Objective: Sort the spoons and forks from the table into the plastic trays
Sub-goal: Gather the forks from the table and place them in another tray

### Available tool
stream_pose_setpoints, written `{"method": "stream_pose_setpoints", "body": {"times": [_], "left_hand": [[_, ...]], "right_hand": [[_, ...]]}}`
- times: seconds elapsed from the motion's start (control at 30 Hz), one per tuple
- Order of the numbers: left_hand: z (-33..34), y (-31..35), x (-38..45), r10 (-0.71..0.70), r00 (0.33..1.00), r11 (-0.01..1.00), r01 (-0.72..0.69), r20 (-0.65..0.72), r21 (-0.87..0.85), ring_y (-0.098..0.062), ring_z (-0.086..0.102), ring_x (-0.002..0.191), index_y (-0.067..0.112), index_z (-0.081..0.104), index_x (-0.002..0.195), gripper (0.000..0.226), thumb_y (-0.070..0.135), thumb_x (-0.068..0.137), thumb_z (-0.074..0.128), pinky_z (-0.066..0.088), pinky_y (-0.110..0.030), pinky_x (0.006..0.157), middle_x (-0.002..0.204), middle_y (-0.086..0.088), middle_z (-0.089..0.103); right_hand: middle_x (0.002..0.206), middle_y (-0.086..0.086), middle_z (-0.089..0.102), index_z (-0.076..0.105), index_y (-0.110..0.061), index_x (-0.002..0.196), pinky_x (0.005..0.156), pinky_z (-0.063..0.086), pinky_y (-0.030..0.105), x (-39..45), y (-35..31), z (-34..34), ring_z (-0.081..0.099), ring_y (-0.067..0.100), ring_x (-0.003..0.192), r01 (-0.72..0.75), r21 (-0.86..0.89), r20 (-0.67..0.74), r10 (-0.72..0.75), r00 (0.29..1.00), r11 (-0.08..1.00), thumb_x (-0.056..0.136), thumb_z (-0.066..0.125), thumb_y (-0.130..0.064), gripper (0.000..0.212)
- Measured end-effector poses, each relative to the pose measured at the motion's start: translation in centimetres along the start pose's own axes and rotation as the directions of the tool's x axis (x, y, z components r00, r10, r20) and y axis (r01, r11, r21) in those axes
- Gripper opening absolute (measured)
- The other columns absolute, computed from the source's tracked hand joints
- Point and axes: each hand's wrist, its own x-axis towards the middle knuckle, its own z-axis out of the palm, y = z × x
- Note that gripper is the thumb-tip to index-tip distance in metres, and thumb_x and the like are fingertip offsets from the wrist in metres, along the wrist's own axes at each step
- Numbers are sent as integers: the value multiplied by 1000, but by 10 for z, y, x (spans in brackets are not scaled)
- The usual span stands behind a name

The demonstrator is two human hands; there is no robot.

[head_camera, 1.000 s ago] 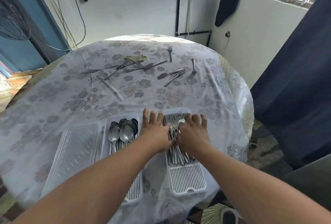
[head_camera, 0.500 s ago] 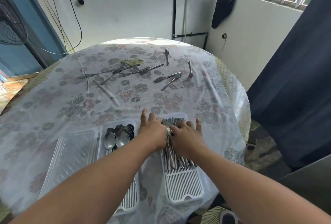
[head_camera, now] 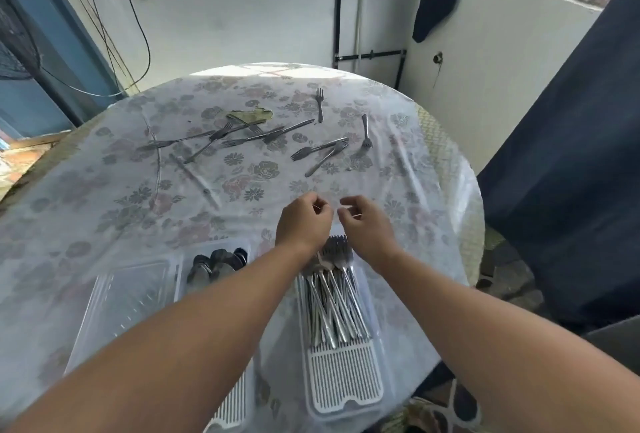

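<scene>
The forks in the right tray (head_camera: 332,297) are slim bright-steel pieces, piled lengthwise with tines at the far end and handles fanned toward the near end. Their white plastic fork tray (head_camera: 346,380) has a ribbed slatted floor and sits at the near right of the round worktop (head_camera: 104,190), its near end close to the worktop's edge. Just left of it, the spoon tray (head_camera: 239,398) holds dark-bowled spoons (head_camera: 216,264) at its far end; most of it is hidden under the left forearm. A third clear tray (head_camera: 117,301) lies leftmost.

Both hands hover just beyond the fork tray's far end, close together but apart. The left hand (head_camera: 304,221) has its fingers curled inward; the right hand (head_camera: 365,224) likewise, thumb and forefinger nearly meeting. Neither seems to hold anything, though the view of the fingertips is poor.

Loose forks (head_camera: 242,136) lie scattered across the far half of the flowered plastic cloth, a pair (head_camera: 320,152) toward the middle, single ones (head_camera: 319,103) further back and one (head_camera: 366,133) to the right. Between the hands and these lies a broad band of bare cloth. The worktop's right edge is near a dark curtain (head_camera: 571,155).
</scene>
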Motion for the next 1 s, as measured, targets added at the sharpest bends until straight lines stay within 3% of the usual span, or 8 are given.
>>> {"method": "stream_pose_setpoints", "body": {"times": [0.13, 0.37, 0.5, 0.8, 1.0], "left_hand": [[22, 28, 26, -69, 995, 998, 69, -74, -7, -19, 63, 77, 20, 66, 93, 14, 30, 97, 57, 48, -31, 66, 81, 4, 67], [58, 68, 54, -202, 964, 979, 193, -174, -65, -18, 63, 76, 19, 66, 93, 15, 31, 98, 58, 47, -30, 63, 81, 4, 67], [60, 69, 69, -229, 956, 973, 218, -184, -77, -20, 64, 76, 21, 66, 90, 15, 31, 97, 58, 53, -33, 67, 79, 3, 68], [60, 65, 129, -257, 952, 966, 247, -165, -77, -18, 64, 77, 21, 66, 90, 14, 33, 94, 61, 47, -29, 65, 81, 6, 68], [79, 63, 168, -284, 947, 958, 286, -146, -14, -20, 65, 87, 25, 68, 93, 13, 36, 94, 62, 55, -33, 77, 90, 6, 71]], "right_hand": [[96, -8, 67, 66, -26, 121, 73, 48, 27, 39, 12, -32, 64, 9, 84, 14, 48, 78, -18, 997, 999, 101, 62, -35, 23], [94, -6, 67, 66, -23, 124, 74, 56, 37, 101, 20, -67, 64, 13, 81, 35, 32, 219, -41, 975, 999, 99, 63, -39, 30], [99, -6, 68, 65, -23, 126, 62, 46, 24, 121, 14, -68, 64, 11, 81, 43, 24, 261, -48, 964, 999, 101, 61, -38, 30], [96, -13, 67, 67, -24, 124, 84, 55, 37, 183, 8, -61, 67, 15, 92, 66, -44, 226, -55, 973, 997, 99, 64, -34, 27], [100, -10, 69, 65, -24, 122, 71, 47, 22, 228, 17, -57, 65, 8, 90, 101, -47, 303, -83, 950, 994, 99, 64, -27, 24]]}}
